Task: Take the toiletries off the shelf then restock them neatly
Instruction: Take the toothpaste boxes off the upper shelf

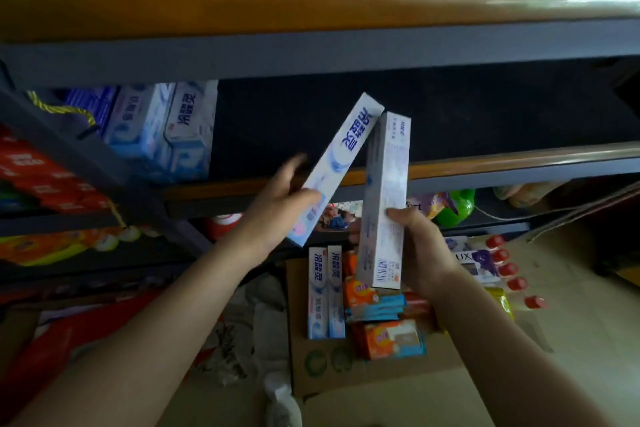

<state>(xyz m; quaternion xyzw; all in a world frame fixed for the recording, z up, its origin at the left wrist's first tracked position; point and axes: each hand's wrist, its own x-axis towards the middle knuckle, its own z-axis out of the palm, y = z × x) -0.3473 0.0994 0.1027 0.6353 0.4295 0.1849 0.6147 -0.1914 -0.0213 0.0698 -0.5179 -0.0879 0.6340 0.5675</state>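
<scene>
Wood-edged shelf (485,163): orange-brown front lip on a grey metal rail, running just behind both hands; its dark bay above the hands is in shadow.
Left hand (277,198): thumb and fingers curled round the lower half of a white-and-blue toothpaste box (336,166), box tilted, top end leaning right.
Right hand (420,246): grips a second toothpaste box (384,201) near its lower end, box nearly upright, barcode side facing the camera; the two box tops almost meet.
Stacked toothpaste boxes (166,132): on the shelf, up and left of the left hand.
Cardboard carton (346,371): on the floor below the hands; two more toothpaste boxes (325,291) lie side by side in it, orange soap packs (391,336) just right of them.
Upper shelf (311,10): same wood lip, glossy, white boxes on it.
Floor (571,305): pale, right of the right forearm.
</scene>
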